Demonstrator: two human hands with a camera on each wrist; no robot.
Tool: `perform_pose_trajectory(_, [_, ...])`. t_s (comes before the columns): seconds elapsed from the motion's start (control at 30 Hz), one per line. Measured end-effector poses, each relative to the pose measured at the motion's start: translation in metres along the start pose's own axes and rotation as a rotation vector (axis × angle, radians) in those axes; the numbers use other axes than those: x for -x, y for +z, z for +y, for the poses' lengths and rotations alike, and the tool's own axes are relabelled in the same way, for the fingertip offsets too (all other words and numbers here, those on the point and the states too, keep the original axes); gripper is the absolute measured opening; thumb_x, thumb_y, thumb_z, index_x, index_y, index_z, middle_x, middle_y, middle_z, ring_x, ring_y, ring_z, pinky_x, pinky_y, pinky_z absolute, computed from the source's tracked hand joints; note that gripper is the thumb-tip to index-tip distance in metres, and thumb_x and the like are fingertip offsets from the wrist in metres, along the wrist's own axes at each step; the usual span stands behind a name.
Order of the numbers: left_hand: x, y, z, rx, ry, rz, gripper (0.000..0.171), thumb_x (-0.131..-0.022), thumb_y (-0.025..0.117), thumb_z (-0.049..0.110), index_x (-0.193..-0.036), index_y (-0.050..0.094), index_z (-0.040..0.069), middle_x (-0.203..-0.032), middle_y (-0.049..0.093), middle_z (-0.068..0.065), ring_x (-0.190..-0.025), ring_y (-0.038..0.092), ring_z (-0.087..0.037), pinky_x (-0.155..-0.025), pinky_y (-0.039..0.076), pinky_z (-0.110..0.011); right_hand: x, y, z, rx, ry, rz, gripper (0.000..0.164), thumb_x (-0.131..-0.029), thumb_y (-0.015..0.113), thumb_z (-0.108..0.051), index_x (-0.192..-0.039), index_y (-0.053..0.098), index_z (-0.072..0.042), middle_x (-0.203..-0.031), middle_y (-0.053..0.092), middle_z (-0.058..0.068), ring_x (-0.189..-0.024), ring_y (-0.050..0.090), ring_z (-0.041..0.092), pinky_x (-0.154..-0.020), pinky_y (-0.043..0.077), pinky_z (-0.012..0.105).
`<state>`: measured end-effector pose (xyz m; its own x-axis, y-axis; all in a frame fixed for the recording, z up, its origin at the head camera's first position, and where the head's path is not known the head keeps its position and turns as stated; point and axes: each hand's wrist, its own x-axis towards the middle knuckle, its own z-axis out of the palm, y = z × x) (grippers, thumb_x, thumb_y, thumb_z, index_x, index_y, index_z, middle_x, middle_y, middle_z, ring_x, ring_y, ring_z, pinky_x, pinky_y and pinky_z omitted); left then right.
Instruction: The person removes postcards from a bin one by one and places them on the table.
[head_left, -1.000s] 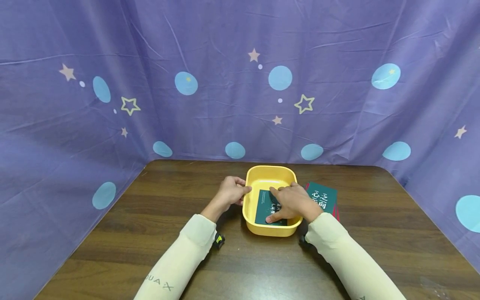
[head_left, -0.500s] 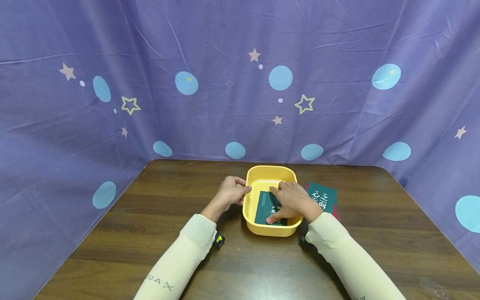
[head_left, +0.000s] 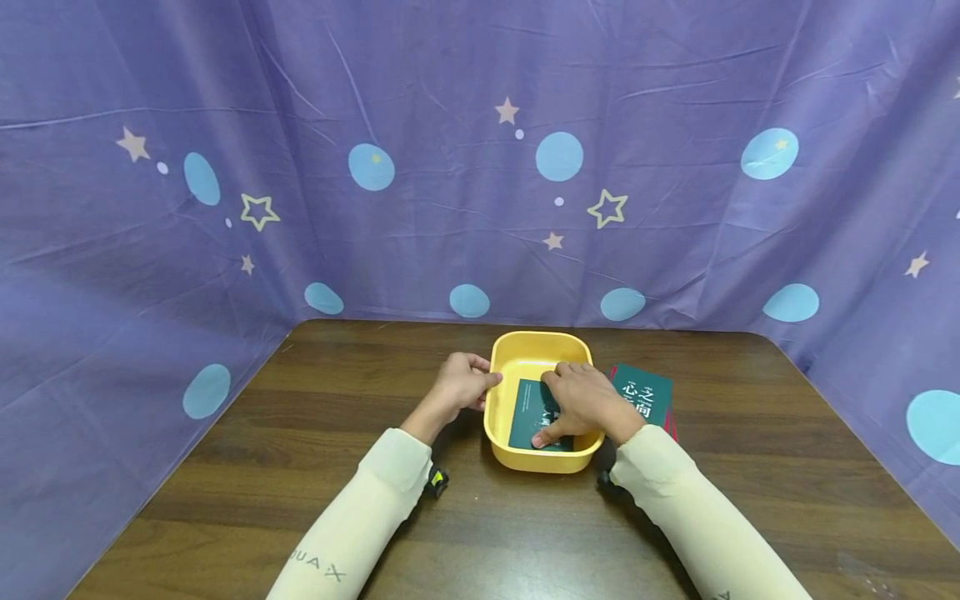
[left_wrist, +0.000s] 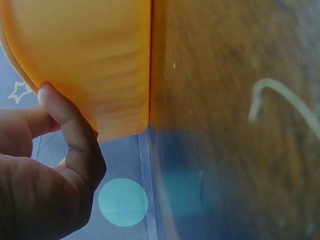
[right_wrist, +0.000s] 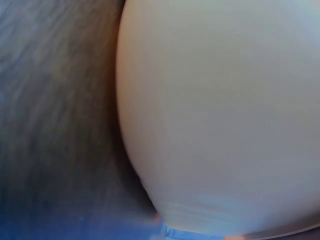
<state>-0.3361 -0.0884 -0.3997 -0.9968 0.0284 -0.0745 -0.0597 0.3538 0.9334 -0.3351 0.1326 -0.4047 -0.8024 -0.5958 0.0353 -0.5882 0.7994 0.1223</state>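
Note:
A yellow plastic basin (head_left: 542, 343) stands on the table, its rounded rim facing up. My left hand (head_left: 463, 382) pinches the basin's left rim; in the left wrist view that hand (left_wrist: 65, 160) shows bent fingers at the basin wall (left_wrist: 95, 55). Inside the basin lies a dark green booklet (head_left: 529, 412) with white print. Over the booklet's right half, my right hand (head_left: 587, 402) reaches in with the thumb spread on the cover and the other fingers toward its far side, hiding part of it. The right wrist view is mostly the pale, blurred basin wall (right_wrist: 215, 110).
Right of the basin, close by my right wrist, sits a small stack of booklets (head_left: 647, 385), green on top with red edges beneath. The brown wooden table (head_left: 360, 367) ends at a purple star-patterned curtain (head_left: 420, 250) behind.
My right fingers have shifted slightly over the booklet, which has moved a little within the basin. The left hand stays at the rim.

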Motion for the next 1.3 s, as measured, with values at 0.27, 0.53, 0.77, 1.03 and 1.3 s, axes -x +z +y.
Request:
perform_pose_trajectory(0.27, [-0.001, 0.0, -0.001, 0.005, 0.002, 0.002, 0.023, -0.089, 0.069, 0.009, -0.105, 0.061, -0.005, -0.087, 0.065, -0.022, -0.049, 0.055, -0.012, -0.045, 0.056, -0.027, 0.0, -0.001, 0.0, -0.027, -0.003, -0.011, 0.114, -0.059, 0.058, -0.09, -0.137, 0.052, -0.006, -0.118, 0.057, 0.006, -0.106, 0.051, 0.023, -0.094, 0.041, 0.041])
perform_pose_trajectory(0.53, [-0.001, 0.0, -0.001, 0.006, 0.002, 0.0, 0.023, -0.089, 0.069, 0.009, -0.105, 0.061, -0.005, -0.086, 0.065, -0.021, -0.049, 0.055, -0.011, -0.045, 0.055, -0.026, 0.0, -0.001, 0.002, -0.079, -0.018, 0.047, 0.113, -0.06, 0.062, -0.087, -0.137, 0.051, -0.005, -0.121, 0.054, 0.007, -0.109, 0.05, 0.024, -0.099, 0.041, 0.044])
perform_pose_trajectory(0.77, [-0.001, 0.0, -0.001, 0.02, 0.001, -0.009, 0.023, -0.089, 0.069, 0.008, -0.105, 0.06, -0.005, -0.082, 0.064, -0.018, -0.05, 0.054, -0.012, -0.044, 0.055, -0.026, 0.001, -0.004, 0.002, -0.118, -0.034, 0.076, 0.114, -0.061, 0.068, -0.081, -0.143, 0.045, -0.005, -0.126, 0.053, 0.009, -0.109, 0.05, 0.025, -0.097, 0.045, 0.041])
perform_pose_trajectory(1.03, [0.0, 0.0, -0.001, 0.036, 0.002, -0.007, 0.023, -0.088, 0.069, 0.008, -0.104, 0.06, -0.005, -0.082, 0.064, -0.018, -0.051, 0.055, -0.013, -0.044, 0.055, -0.026, 0.004, -0.012, 0.0, -0.225, -0.027, 0.143, 0.109, -0.064, 0.076, -0.069, -0.147, 0.04, -0.008, -0.125, 0.047, 0.008, -0.108, 0.041, 0.023, -0.084, 0.05, 0.034])
perform_pose_trajectory(1.3, [-0.001, -0.001, -0.002, 0.049, 0.01, -0.012, 0.024, -0.087, 0.07, 0.008, -0.104, 0.059, -0.006, -0.089, 0.065, -0.026, -0.05, 0.055, -0.012, -0.043, 0.055, -0.027, 0.006, -0.024, 0.002, -0.406, -0.037, 0.271, 0.048, -0.094, 0.067, -0.028, -0.133, 0.053, -0.003, -0.114, 0.047, 0.01, -0.09, 0.048, 0.018, -0.075, 0.05, 0.03])
